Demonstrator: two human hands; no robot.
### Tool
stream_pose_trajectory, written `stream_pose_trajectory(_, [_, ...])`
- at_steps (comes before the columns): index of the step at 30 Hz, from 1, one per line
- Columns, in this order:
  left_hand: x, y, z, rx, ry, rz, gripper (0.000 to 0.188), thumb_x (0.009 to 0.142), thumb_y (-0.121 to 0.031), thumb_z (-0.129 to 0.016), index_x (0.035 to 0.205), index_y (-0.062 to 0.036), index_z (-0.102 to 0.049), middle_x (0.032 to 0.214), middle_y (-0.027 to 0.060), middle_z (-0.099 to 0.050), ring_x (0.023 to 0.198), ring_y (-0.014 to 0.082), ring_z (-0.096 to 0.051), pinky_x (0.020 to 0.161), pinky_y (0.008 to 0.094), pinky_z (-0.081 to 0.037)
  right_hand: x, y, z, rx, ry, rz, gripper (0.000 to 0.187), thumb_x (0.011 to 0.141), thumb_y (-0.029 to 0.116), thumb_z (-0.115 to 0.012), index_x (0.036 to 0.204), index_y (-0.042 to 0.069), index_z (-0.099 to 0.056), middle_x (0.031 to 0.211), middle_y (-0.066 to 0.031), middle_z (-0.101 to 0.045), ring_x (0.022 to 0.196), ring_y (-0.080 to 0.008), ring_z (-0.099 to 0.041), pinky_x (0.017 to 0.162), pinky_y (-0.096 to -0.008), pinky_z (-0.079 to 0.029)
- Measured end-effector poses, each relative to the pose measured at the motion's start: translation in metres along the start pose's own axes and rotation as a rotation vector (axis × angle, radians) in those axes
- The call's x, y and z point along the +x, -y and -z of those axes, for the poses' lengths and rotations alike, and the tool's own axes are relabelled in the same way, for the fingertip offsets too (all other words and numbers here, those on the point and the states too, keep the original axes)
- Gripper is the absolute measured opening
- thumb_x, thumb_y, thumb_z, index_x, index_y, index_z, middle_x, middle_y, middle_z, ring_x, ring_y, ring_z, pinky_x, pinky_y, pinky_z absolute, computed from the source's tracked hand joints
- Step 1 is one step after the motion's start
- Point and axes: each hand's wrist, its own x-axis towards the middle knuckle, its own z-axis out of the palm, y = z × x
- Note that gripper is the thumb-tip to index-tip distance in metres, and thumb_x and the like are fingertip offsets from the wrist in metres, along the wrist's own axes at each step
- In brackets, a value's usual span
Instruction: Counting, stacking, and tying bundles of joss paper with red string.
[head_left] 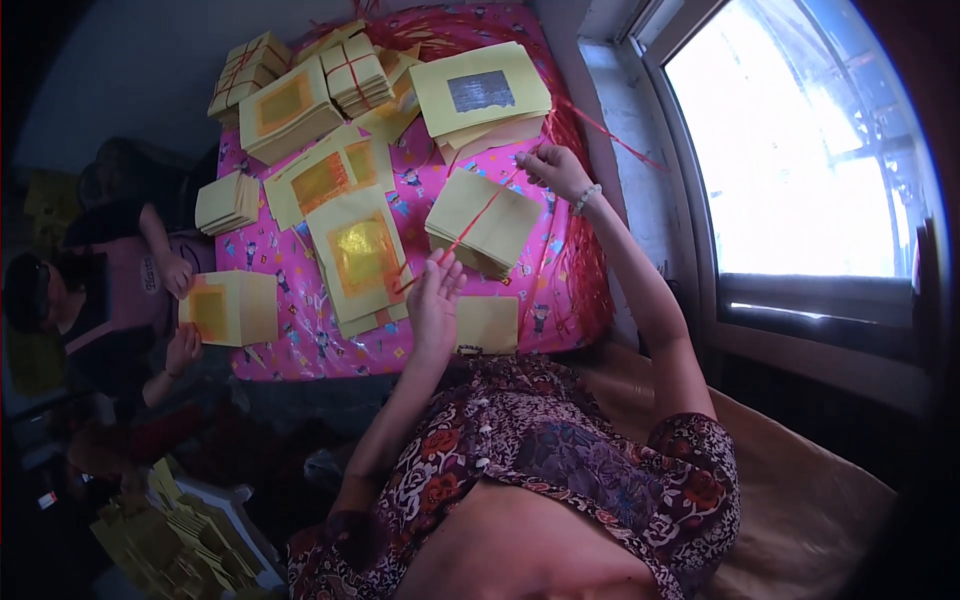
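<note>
A stack of plain yellow paper sheets point(485, 215) lies on the pink table cover in front of me, slightly turned. A thin red plastic ribbon point(480, 218) runs slantwise across its top. My right hand point(555, 172), with a beaded bracelet at the wrist, pinches the ribbon beyond the stack's far right corner. At the near left corner my left hand point(435, 300) is palm up, its curled fingers on the ribbon, and a loose tail sticks out to the left. Whether the ribbon also passes beneath the stack is hidden.
Behind stands a taller stack with a silver square point(482, 92). Sheets with gold-orange squares point(362, 255) lie to the left, tied bundles point(357, 75) farther back. Loose red ribbons point(585, 270) line the right edge beside the window. A co-worker point(130, 265) at left holds sheets point(245, 305).
</note>
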Motion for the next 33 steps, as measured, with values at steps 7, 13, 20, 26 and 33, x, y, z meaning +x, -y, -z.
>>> stream_pose_trajectory(7, [0.026,0.032,0.019,-0.206,-0.095,0.273,0.034,0.091,-0.029,-0.053,0.121,-0.0126,-0.049,0.118,0.0014,-0.056,0.103,0.0164,-0.054,0.091,0.0332,-0.045,0.021,-0.024,-0.003,-0.179,0.086,-0.214,0.037,0.086,0.039,-0.06,0.093,0.003,-0.063,0.079,-0.0026,-0.063,0.065,-0.0102,-0.062,0.055,-0.0242,-0.049])
stream_pose_trajectory(13, [0.028,0.04,0.024,-0.275,-0.162,0.38,0.028,0.091,-0.028,-0.053,0.116,-0.0147,-0.053,0.114,-0.0013,-0.058,0.102,0.0171,-0.055,0.089,0.0353,-0.045,0.032,-0.026,-0.006,-0.23,0.147,-0.246,0.038,0.086,0.041,-0.059,0.096,0.004,-0.063,0.077,-0.0025,-0.062,0.064,-0.0121,-0.064,0.053,-0.0243,-0.049])
stream_pose_trajectory(20, [0.041,0.066,0.041,-0.312,-0.287,0.605,0.021,0.093,-0.026,-0.048,0.109,-0.0158,-0.057,0.11,-0.0039,-0.06,0.097,0.0184,-0.056,0.086,0.0371,-0.045,0.041,-0.042,-0.017,-0.379,0.205,-0.303,0.036,0.084,0.038,-0.062,0.087,0.002,-0.066,0.074,-0.0045,-0.065,0.064,-0.0123,-0.065,0.055,-0.0258,-0.051])
stream_pose_trajectory(26, [0.057,0.089,0.06,-0.259,-0.369,0.626,0.018,0.094,-0.023,-0.045,0.109,-0.0144,-0.051,0.106,0.0015,-0.061,0.092,0.0203,-0.057,0.08,0.0387,-0.047,0.049,-0.072,-0.027,-0.372,0.273,-0.295,0.033,0.084,0.036,-0.062,0.081,0.003,-0.065,0.069,-0.0037,-0.062,0.061,-0.0115,-0.059,0.054,-0.0274,-0.049])
stream_pose_trajectory(33, [0.08,0.105,0.055,-0.093,-0.455,0.578,0.022,0.095,-0.019,-0.042,0.115,-0.0103,-0.043,0.11,0.0116,-0.059,0.1,0.0252,-0.057,0.087,0.0431,-0.048,0.062,-0.118,-0.028,-0.804,0.372,-0.06,0.025,0.086,0.027,-0.058,0.071,0.007,-0.059,0.06,0.0026,-0.053,0.057,-0.0058,-0.048,0.055,-0.0239,-0.044])
